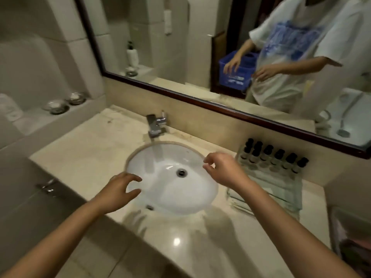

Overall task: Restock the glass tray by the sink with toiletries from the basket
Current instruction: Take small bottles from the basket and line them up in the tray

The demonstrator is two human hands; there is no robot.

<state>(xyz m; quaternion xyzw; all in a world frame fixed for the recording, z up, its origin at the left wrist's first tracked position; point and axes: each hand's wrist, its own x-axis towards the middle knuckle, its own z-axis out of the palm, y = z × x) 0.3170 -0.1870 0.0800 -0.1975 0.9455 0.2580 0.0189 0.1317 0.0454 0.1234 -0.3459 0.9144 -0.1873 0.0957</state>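
Note:
A glass tray lies on the counter to the right of the sink. Along its far edge stands a row of several small clear bottles with black caps. My left hand hovers over the sink's near left rim with loosely curled fingers and holds nothing. Over the sink's right rim, just left of the tray, my right hand is also held up without anything in it, fingers loosely bent. A blue basket shows only as a reflection in the mirror, behind the person.
A chrome tap stands behind the basin. Two glass dishes sit on a ledge at the left. A dark-framed mirror runs along the wall. A clear bin with pink contents stands at the counter's right end.

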